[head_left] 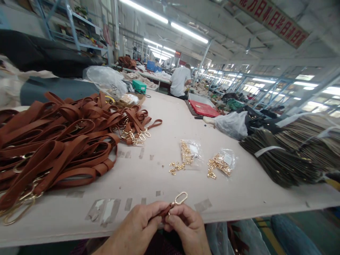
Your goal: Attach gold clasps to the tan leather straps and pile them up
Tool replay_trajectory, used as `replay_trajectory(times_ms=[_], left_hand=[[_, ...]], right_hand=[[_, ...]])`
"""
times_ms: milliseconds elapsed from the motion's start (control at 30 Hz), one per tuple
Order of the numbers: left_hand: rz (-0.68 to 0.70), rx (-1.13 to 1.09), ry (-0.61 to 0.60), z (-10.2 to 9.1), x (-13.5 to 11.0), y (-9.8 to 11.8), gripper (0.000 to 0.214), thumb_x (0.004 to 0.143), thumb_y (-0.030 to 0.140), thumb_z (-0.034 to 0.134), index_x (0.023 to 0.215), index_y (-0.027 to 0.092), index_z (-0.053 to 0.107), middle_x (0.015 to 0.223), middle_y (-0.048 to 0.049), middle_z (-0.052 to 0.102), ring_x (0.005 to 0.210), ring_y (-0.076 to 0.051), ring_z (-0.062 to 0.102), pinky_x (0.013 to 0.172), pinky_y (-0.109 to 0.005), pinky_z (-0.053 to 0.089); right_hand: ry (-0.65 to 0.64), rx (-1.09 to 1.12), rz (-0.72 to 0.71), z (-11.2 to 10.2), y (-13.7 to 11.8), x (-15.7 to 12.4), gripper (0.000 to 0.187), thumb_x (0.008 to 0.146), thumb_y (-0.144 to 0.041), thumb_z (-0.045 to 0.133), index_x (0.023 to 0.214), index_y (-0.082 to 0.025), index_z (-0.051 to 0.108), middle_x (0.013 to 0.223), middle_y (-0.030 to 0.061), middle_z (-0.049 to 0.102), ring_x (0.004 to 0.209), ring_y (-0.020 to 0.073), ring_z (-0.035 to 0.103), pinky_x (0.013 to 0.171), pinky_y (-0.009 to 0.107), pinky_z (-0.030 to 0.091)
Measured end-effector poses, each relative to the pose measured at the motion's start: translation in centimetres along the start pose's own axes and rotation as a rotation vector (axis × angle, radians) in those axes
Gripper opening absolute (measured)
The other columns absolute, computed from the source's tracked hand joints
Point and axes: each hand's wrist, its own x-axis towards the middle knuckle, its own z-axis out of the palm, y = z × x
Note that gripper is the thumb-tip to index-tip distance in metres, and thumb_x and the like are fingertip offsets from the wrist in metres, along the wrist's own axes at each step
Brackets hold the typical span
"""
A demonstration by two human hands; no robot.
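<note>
— Since both hands are bunched up close, what are the fingers doing?
— Left hand: thumb and forefinger pinching a brown leather strap. Right hand: pinching the same strap near its end; can't tell if a small fitting's in there too.
— Strap location?
— Between the hands at the table's near edge, gold oval ring sticking out the far end.
— Past that?
— Tape scraps, then two clear bags of gold hardware, loose pieces by the left one.
— Sides?
— Left, heaped brown straps with gold clasps. Right, banded dark-olive stack. Farther, red folder, seated person in white.
</note>
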Motion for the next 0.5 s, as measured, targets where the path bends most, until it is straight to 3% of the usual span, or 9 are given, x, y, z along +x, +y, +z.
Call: replay_trajectory(times_ms=[167, 300, 400, 500], left_hand=[[0.107, 0.159, -0.053, -0.3, 0.5, -0.1, 0.028, 0.093, 0.025, 0.046, 0.103, 0.027, 0.072, 0.088, 0.0016, 0.075, 0.085, -0.018, 0.067, 0.084, -0.022, 0.052], [0.234, 0.321, -0.062, -0.6, 0.8, -0.2, 0.025, 0.093, 0.022, 0.045, 0.097, 0.028, 0.070, 0.081, 0.0040, 0.074, 0.074, -0.014, 0.069, 0.075, -0.015, 0.053], [0.323, 0.325, -0.048, -0.5, 1.2, 0.1, 0.028, 0.088, 0.016, 0.047, 0.097, 0.029, 0.070, 0.081, 0.0046, 0.076, 0.067, -0.013, 0.070, 0.069, -0.014, 0.054], [0.351, 0.249, -0.054, 0.1, 1.9, 0.0, 0.036, 0.085, 0.013, 0.048, 0.106, 0.033, 0.070, 0.089, 0.0050, 0.078, 0.073, -0.014, 0.072, 0.070, -0.014, 0.055]], right_hand=[[0.091, 0.101, -0.009, 0.6, -0.2, -0.1, 0.038, 0.064, -0.044, 0.086, 0.067, -0.017, 0.060, 0.058, 0.0005, 0.069, 0.051, 0.0113, 0.061, 0.055, 0.022, 0.046], [0.142, 0.227, -0.014, 0.6, 0.2, 0.0, 0.045, 0.058, -0.044, 0.090, 0.070, -0.019, 0.054, 0.062, -0.0017, 0.069, 0.050, 0.0112, 0.061, 0.052, 0.022, 0.046], [0.164, 0.214, -0.043, 0.7, 0.9, 0.0, 0.045, 0.060, -0.047, 0.088, 0.069, -0.020, 0.053, 0.060, -0.0034, 0.066, 0.049, 0.0111, 0.060, 0.051, 0.023, 0.047], [0.215, 0.099, -0.093, 0.4, 1.0, 0.0, 0.043, 0.064, -0.050, 0.084, 0.069, -0.020, 0.054, 0.063, -0.0034, 0.064, 0.054, 0.0115, 0.059, 0.055, 0.023, 0.048]])
